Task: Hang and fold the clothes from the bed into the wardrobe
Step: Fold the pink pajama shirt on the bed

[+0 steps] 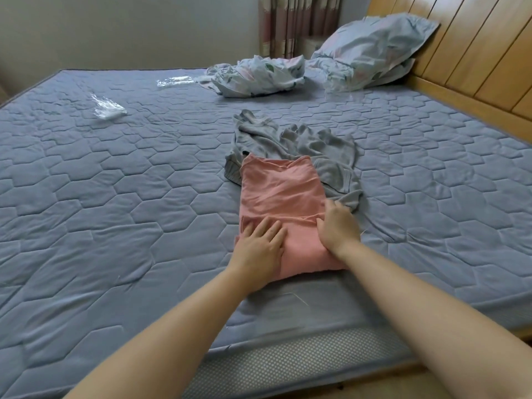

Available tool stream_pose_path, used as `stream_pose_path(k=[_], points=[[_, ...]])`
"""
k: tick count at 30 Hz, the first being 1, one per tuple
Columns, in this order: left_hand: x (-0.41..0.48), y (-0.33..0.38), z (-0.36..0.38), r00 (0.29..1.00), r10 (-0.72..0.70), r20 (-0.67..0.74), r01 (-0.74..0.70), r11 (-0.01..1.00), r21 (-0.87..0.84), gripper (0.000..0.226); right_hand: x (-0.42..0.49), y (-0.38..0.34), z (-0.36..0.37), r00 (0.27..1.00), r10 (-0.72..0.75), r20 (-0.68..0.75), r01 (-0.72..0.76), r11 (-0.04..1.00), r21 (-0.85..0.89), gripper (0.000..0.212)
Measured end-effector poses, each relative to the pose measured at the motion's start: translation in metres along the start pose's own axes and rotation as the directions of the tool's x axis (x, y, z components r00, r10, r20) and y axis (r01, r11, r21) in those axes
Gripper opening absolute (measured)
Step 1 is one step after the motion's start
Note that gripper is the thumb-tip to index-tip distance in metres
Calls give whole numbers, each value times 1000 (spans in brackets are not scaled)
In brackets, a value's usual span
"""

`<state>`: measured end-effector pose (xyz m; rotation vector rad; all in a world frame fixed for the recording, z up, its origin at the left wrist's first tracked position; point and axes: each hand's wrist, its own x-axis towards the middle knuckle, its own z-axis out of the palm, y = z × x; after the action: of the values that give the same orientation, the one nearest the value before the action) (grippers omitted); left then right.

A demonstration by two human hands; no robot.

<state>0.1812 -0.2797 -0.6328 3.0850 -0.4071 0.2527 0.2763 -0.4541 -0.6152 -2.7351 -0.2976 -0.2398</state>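
Note:
A pink garment [283,191], folded into a narrow rectangle, lies on the blue quilted mattress [115,182] near its front edge. My left hand [263,244] presses flat on its near left part with fingers spread. My right hand [338,226] rests on its near right edge, fingers straight and pointing away from me. A crumpled grey garment [290,139] lies just behind and partly under the pink one, its hem reaching my right fingertips. No wardrobe is in view.
A bunched floral sheet [259,74] and a pillow [371,47] sit at the far side by the wooden headboard [475,53]. Two clear plastic bags [108,108] lie at the far left. A curtain [296,24] hangs behind.

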Motion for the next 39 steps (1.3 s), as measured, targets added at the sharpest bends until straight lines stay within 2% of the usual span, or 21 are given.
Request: stream_pose_path(k=[1, 3, 4, 5, 7, 9, 11, 14, 17, 19, 21, 23, 24, 25, 27, 29, 30, 31, 33, 35, 39], points=[[-1, -1, 5, 995, -29, 96, 30, 1000, -9, 68, -4, -1, 3, 987, -98, -130, 100, 995, 12, 31], [1, -6, 11, 984, -27, 179, 29, 1000, -7, 75, -16, -6, 6, 887, -358, -291, 364, 931, -35, 38], [4, -9, 12, 983, -15, 184, 16, 1000, -5, 70, -22, -3, 11, 837, -477, -268, 466, 878, -109, 40], [7, -11, 13, 981, -6, 194, 5, 1000, 6, 63, -26, 1, 16, 828, -541, -149, 520, 840, -159, 44], [11, -14, 16, 974, -13, 226, 11, 1000, 11, 55, -33, 9, 22, 868, -462, 182, 491, 852, -181, 71], [12, -15, 18, 966, -32, 256, 34, 999, -4, 55, -34, 15, 23, 879, -296, 374, 388, 900, -199, 93], [11, -14, 17, 962, -50, 268, 51, 999, 0, 56, -32, 15, 17, 871, -330, 364, 415, 891, -186, 94], [5, -16, 12, 967, -84, 241, 76, 996, 40, 59, -39, 22, 8, 802, -550, 232, 590, 788, -175, 81], [-3, -22, 7, 977, -27, 210, 11, 997, 79, 72, -51, 36, 10, 744, -590, 313, 666, 689, -286, 84], [-8, -23, 1, 972, 40, 233, -59, 996, 74, 92, -53, 34, 10, 768, -518, 377, 630, 716, -301, 92], [-8, -22, -4, 968, 40, 248, -51, 998, 40, 97, -47, 28, 10, 776, -460, 431, 596, 758, -265, 94], [-4, -21, -7, 972, -74, 225, 79, 997, -16, 85, -37, 16, 5, 787, -380, 487, 481, 871, -97, 87], [0, -23, -9, 960, -178, 215, 197, 978, -69, 78, -32, 11, 1, 826, -351, 441, 372, 927, 40, 81], [4, -25, -9, 931, -296, 214, 329, 933, -142, 77, -27, 8, -3, 895, -303, 327, 257, 950, 177, 76], [10, -31, -11, 840, -481, 251, 541, 775, -326, 83, -15, 13, -6, 993, -59, 104, 26, 954, 300, 68], [15, -38, -13, 777, -558, 291, 624, 623, -473, 76, -8, 22, -6, 975, 181, 127, -211, 931, 297, 62], [16, -40, -14, 756, -579, 305, 643, 570, -511, 70, -7, 27, -5, 955, 232, 183, -279, 912, 302, 51], [16, -42, -15, 740, -592, 320, 658, 537, -529, 66, -7, 30, -5, 946, 242, 216, -304, 893, 330, 36], [16, -43, -16, 739, -587, 329, 662, 546, -514, 61, -6, 29, -6, 956, 219, 194, -283, 862, 420, 15], [17, -44, -20, 775, -570, 274, 617, 587, -523, 52, -5, 23, -9, 969, 206, 133, -245, 815, 525, 9], [25, -43, -31, 813, -581, -24, 436, 636, -636, 44, 3, 10, -11, 966, 258, -15, -197, 775, 600, 10]])
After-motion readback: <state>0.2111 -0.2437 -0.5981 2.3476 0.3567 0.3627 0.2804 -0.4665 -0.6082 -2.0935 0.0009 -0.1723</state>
